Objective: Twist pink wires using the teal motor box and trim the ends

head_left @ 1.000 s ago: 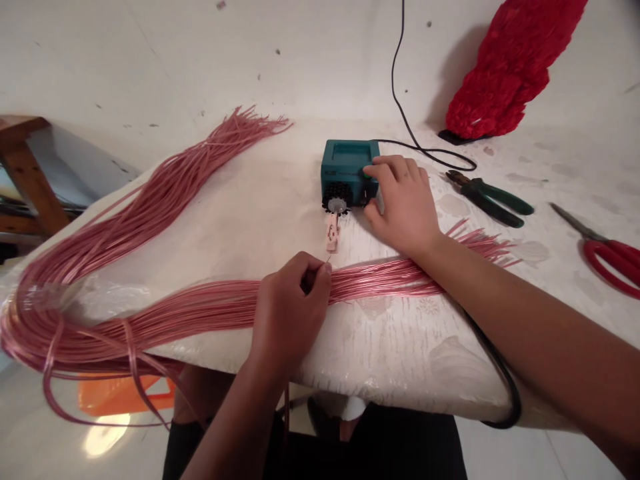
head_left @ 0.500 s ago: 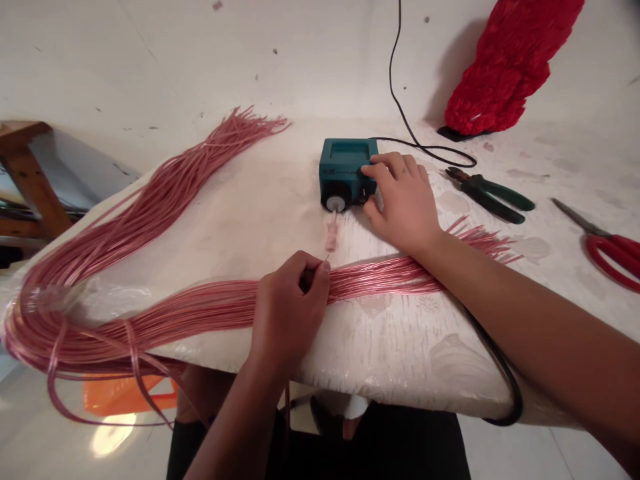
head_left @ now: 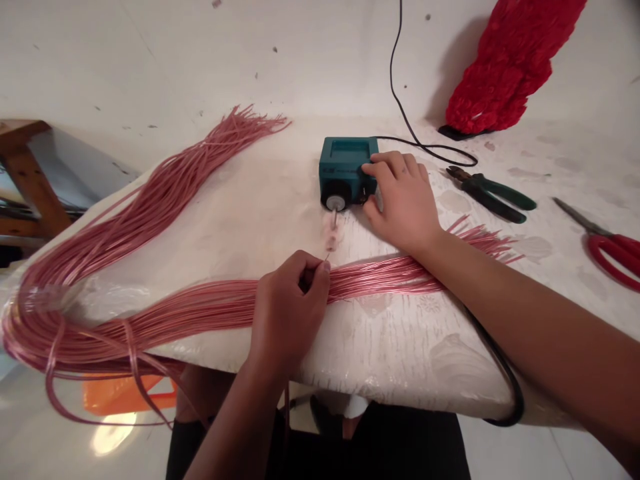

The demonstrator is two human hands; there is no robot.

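My left hand (head_left: 289, 310) pinches a thin wire end at the edge of a long bundle of pink wires (head_left: 200, 307), which lies across the table and loops off its left side. My right hand (head_left: 403, 203) grips a small teal motor box (head_left: 345, 170), with fingertips on top and a finger near a dark button. A blurred pale pink piece (head_left: 333, 231) sits on the box's front spindle, just above my left fingertips, and the thin wire reaches towards it. Another pink wire strand (head_left: 170, 193) runs to the back left.
White-patterned cloth (head_left: 380, 333) covers the table. Green-handled pliers (head_left: 493, 198) and red-handled scissors (head_left: 613, 253) lie to the right, a red fluffy twisted-wire form (head_left: 510, 67) stands behind, and a black cable (head_left: 415, 127) runs from the box. An orange object (head_left: 125, 397) shows below.
The toothed wheel and pink piece on the spindle were sharp earlier and now look blurred, as if spinning. My hands have barely moved.
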